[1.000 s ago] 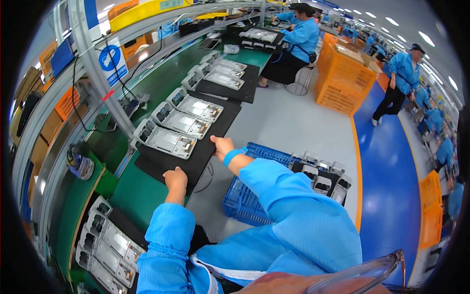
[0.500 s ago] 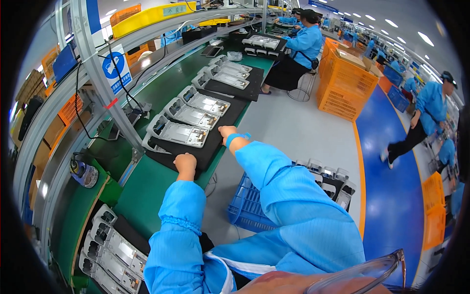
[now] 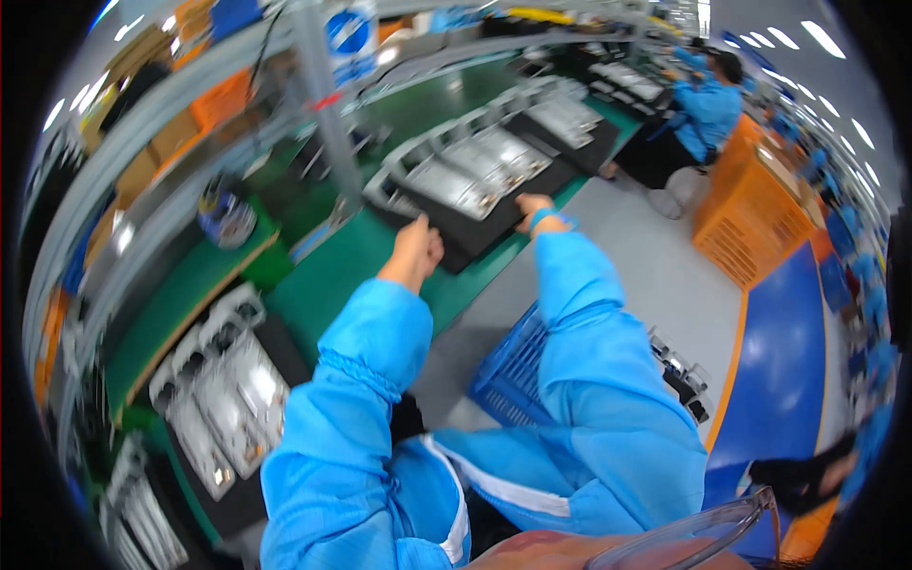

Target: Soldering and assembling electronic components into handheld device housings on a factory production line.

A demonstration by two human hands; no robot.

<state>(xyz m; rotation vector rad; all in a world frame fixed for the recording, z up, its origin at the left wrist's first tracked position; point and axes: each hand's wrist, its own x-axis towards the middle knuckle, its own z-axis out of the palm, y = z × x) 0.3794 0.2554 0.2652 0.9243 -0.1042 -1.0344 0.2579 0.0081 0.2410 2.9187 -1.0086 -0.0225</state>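
Observation:
A flat black tray (image 3: 472, 234) lies on the green bench, bearing several silver-grey metal housings (image 3: 465, 187) side by side, each with a handle-like loop at its far end. My left hand (image 3: 415, 253) is closed at the tray's near left corner. At its near right edge my right hand (image 3: 534, 211), with a blue band at the wrist, is closed too. Both hands seem to grip the tray's rim, though the fingertips are hidden and the picture is blurred. Just beyond stands another black tray (image 3: 597, 150) with similar housings (image 3: 567, 119).
More housings (image 3: 214, 408) lie on a black tray at lower left, with others below them. A metal post (image 3: 328, 123) rises beside the bench (image 3: 332, 271). A blue crate (image 3: 513, 370) stands on the floor by my right arm. Orange crates (image 3: 750, 214) and a seated co-worker (image 3: 708, 104) are farther right.
The view has swung, so the bench, tray and hands appear farther up and right, and more of the lower-left housings shows. My hands stay at the same tray's near edge.

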